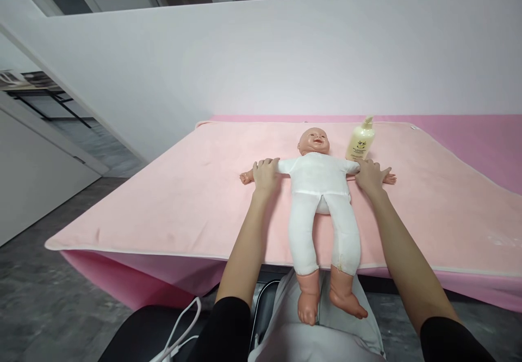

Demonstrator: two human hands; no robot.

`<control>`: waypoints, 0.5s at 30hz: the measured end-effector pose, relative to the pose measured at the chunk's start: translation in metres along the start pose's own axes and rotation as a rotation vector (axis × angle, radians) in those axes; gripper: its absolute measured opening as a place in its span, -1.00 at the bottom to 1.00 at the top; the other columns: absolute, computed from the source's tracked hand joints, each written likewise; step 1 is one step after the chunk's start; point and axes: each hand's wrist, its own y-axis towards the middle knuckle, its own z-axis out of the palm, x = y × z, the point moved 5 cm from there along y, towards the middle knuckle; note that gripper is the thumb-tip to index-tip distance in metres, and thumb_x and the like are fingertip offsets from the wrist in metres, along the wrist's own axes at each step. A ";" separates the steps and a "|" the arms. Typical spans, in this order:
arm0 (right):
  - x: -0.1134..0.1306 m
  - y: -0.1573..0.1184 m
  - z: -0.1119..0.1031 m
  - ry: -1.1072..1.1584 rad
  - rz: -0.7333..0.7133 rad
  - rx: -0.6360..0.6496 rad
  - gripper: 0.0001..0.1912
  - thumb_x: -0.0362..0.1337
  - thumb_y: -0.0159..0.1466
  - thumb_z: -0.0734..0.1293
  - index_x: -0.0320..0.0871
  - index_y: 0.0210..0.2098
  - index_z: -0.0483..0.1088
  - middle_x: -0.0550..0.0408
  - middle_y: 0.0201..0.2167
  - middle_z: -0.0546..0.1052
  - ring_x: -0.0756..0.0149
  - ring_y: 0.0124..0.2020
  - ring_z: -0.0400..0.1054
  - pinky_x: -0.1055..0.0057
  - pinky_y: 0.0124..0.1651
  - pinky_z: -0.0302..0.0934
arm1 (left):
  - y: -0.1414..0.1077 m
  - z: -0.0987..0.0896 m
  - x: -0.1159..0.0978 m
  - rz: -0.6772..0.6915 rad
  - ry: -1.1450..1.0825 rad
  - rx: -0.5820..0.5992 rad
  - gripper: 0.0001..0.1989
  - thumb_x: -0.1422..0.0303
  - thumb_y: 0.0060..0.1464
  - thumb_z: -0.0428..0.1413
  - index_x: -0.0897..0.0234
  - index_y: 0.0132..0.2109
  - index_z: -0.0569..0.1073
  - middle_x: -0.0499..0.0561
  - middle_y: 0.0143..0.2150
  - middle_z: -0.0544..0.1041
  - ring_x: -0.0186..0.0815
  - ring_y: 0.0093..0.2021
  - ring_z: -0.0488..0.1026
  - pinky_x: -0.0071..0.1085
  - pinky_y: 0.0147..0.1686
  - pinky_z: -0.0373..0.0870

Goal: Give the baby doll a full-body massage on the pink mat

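The baby doll [320,180] is lying face up at center-right of the frame, its head pointing toward the top edge and its white cloth body resting on a light pink blanket [187,193]. The blanket is covering most of the table [473,155]. Both doll feet are projecting past the near table edge, at lower center.

The left hand [266,173], at center, is closing around the doll's outstretched arm near the sleeve end — fingers curling over the top. The right hand [370,176], right of center, is gripping the opposite arm at the cuff, with one digit extending toward the doll's small hand.

A pale yellow pump bottle [359,142] is occupying the area just above the right hand. A white wall [285,57] is spanning the upper frame; a white cable [185,329] is looping at lower left.
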 end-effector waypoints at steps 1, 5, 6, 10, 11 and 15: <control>-0.002 -0.001 0.000 -0.009 0.023 0.004 -0.49 -0.46 0.15 0.10 -0.13 0.08 0.32 -0.20 -0.02 0.37 -0.06 0.02 0.19 -0.31 0.09 -0.18 | 0.000 0.000 0.003 -0.018 0.014 0.010 -0.50 0.46 0.06 -0.04 0.15 0.17 0.31 0.14 0.10 0.42 -0.05 0.08 0.30 -0.17 0.08 0.10; -0.007 0.000 0.002 -0.045 0.085 0.042 -0.50 -0.42 0.12 0.14 -0.17 0.06 0.32 -0.22 -0.01 0.35 -0.13 0.07 0.15 -0.31 0.10 -0.17 | -0.002 0.000 0.016 -0.137 0.032 0.039 -0.46 0.53 0.01 -0.07 0.18 0.17 0.31 0.19 0.08 0.43 -0.02 0.08 0.30 -0.11 0.08 0.10; -0.009 0.001 0.003 -0.044 0.102 0.048 -0.50 -0.42 0.12 0.14 -0.17 0.06 0.32 -0.22 -0.02 0.35 -0.15 0.08 0.15 -0.32 0.10 -0.18 | -0.002 -0.001 0.020 -0.176 0.021 0.041 -0.45 0.53 -0.01 -0.06 0.18 0.17 0.31 0.20 0.08 0.42 -0.02 0.09 0.30 -0.09 0.09 0.09; -0.024 0.007 0.007 0.011 0.187 0.029 -0.52 -0.38 0.14 0.10 -0.15 0.03 0.36 -0.21 -0.03 0.36 -0.14 0.09 0.15 -0.34 0.11 -0.23 | -0.005 -0.002 0.039 -0.301 -0.086 0.067 -0.42 0.52 -0.06 -0.04 0.14 0.16 0.31 0.19 0.10 0.42 0.00 0.10 0.31 0.04 0.11 0.05; -0.029 0.008 0.007 0.029 0.195 0.011 -0.53 -0.38 0.14 0.09 -0.16 0.01 0.37 -0.20 -0.04 0.37 -0.12 0.08 0.16 -0.33 0.12 -0.23 | -0.006 -0.003 0.043 -0.320 -0.126 0.073 -0.42 0.51 -0.07 -0.03 0.13 0.16 0.31 0.18 0.09 0.43 0.01 0.11 0.31 0.07 0.11 0.04; -0.036 0.010 0.006 0.085 0.172 -0.094 -0.53 -0.40 0.15 0.07 -0.21 -0.01 0.39 -0.22 -0.03 0.38 -0.06 0.07 0.17 -0.25 0.17 -0.25 | -0.004 -0.010 0.051 -0.336 -0.225 0.090 -0.40 0.52 -0.11 0.02 0.15 0.15 0.33 0.19 0.11 0.43 0.06 0.17 0.26 0.13 0.13 0.02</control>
